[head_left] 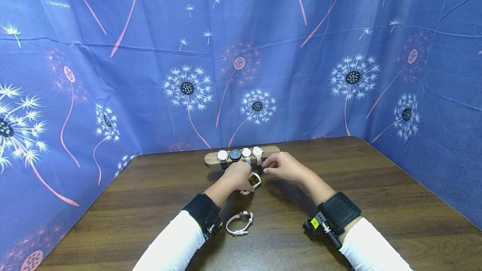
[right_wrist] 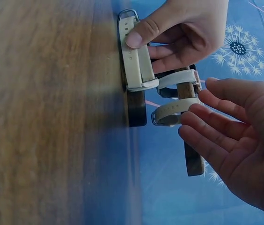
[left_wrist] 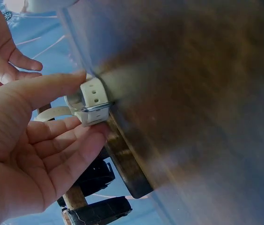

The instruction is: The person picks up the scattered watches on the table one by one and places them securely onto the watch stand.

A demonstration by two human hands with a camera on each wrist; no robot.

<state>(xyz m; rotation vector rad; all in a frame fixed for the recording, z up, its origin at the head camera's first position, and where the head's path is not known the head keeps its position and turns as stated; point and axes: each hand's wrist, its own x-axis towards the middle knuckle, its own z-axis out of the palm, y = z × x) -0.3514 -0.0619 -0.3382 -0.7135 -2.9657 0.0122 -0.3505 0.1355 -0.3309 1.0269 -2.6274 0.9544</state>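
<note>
Cream watch pinched in front of the stand; right hand loose at the row's end

Left hand (head_left: pixel 238 175): pinches the cream-strapped watch (right_wrist: pixel 132 65) by its band, thumb on the outer face of the strap, fingers curled behind. The grip falls on the band, probably to spare the dial and let the strap keep its loop. The dial itself cannot be read from these views. Position: the watch is just in front of the wooden stand (head_left: pixel 271 149), on the person's side.

Right hand (head_left: pixel 286 166): fingers slightly bent and relaxed, pinching nothing, just beside the cream watch at the row's right end (head_left: pixel 257 152). Contact with its strap cannot be settled. The hand's place there would suit steadying the row, though this is inference.

Stand: an upper rail over a lower base. Four watches sit side by side, straps looped round the rail, an arrangement that presumably keeps the dials upward and stops the bands sliding flat. From the left: a pale dial on a dark strap (head_left: pixel 222 155), a dark watch (head_left: pixel 235 154), a white-strapped one (head_left: pixel 246 152), then the cream one.

Tabletop (head_left: pixel 150 204): another white-strapped watch (head_left: pixel 237 233) rests nearer the person, apart from the stand; its curved band seems to prop it on edge.
</note>
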